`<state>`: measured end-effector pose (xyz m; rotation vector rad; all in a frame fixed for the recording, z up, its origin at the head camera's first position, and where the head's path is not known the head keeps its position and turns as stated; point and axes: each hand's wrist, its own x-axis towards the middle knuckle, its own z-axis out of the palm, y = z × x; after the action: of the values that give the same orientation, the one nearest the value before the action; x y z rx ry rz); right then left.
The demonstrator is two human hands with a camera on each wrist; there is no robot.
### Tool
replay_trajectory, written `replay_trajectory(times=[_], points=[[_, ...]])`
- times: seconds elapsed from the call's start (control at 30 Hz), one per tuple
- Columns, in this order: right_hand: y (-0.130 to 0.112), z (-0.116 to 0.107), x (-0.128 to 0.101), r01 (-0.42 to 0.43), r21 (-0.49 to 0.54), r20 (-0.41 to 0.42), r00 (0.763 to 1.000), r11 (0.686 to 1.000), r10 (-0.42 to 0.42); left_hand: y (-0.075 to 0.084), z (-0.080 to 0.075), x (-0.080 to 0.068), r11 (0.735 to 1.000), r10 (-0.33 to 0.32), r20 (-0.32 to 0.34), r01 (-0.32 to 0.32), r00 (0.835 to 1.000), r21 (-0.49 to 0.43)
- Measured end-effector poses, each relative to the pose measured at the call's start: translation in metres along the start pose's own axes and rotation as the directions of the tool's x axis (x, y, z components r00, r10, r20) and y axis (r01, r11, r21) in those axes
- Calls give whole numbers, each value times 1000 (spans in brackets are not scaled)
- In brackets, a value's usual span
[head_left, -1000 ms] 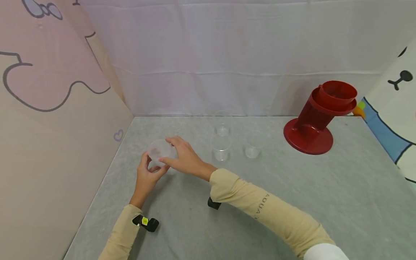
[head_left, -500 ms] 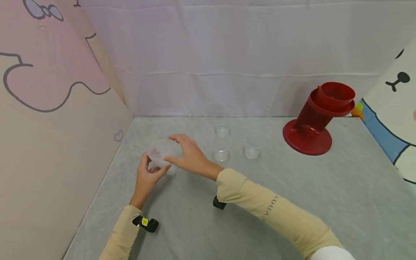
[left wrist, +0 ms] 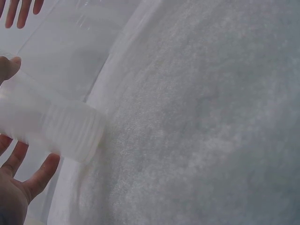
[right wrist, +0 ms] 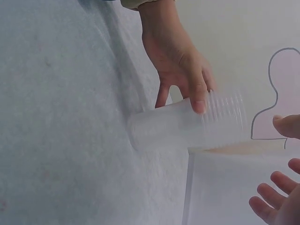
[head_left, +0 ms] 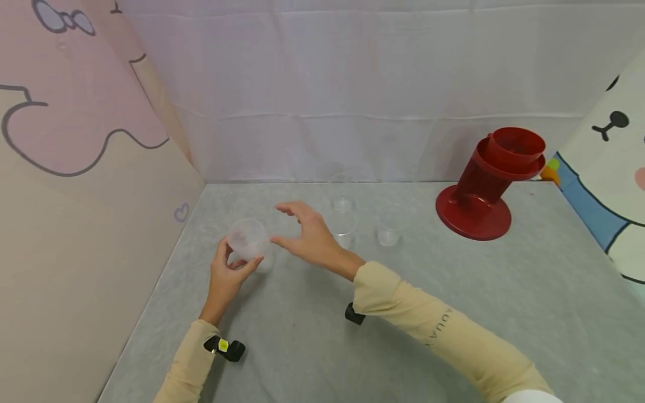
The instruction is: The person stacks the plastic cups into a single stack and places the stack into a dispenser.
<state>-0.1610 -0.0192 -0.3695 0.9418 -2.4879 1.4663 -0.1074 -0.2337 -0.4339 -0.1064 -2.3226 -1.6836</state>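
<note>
A stack of clear plastic cups (head_left: 249,238) stands on the grey tabletop at the left; ridged rims show at its upper end in the right wrist view. Around it my left hand (head_left: 227,274) curls, thumb on one side and fingers on the other. My right hand (head_left: 314,235) is just right of the stack, apart from it, thumb and fingers spread and nothing between them. Behind and beside the right hand stand three single clear cups: a front cup (head_left: 344,224), a right-hand cup (head_left: 389,226) and a back cup (head_left: 343,196). The right hand partly covers the front one.
A dark red stand (head_left: 473,207) with a round base and leaning tube is at the back right, a red cup-like piece (head_left: 517,146) in its top. White cloth (head_left: 322,101) hangs behind the table. A printed panel (head_left: 90,235) borders the left side.
My right hand has let go of the cup stack's rim and moved right, its fingers spreading wider. The left hand keeps hold of the stack in the same place.
</note>
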Motion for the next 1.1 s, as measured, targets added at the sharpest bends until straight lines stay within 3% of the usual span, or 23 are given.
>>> replay_trajectory(times=[0.7, 1.1], points=[[13, -32, -19, 28, 21, -118, 993, 999, -25, 0, 0, 1, 1000, -28, -12, 28, 1000, -3], [24, -44, -26, 8, 6, -141, 990, 1000, -7, -3, 1, 1, 1000, -19, -10, 18, 1000, -19]])
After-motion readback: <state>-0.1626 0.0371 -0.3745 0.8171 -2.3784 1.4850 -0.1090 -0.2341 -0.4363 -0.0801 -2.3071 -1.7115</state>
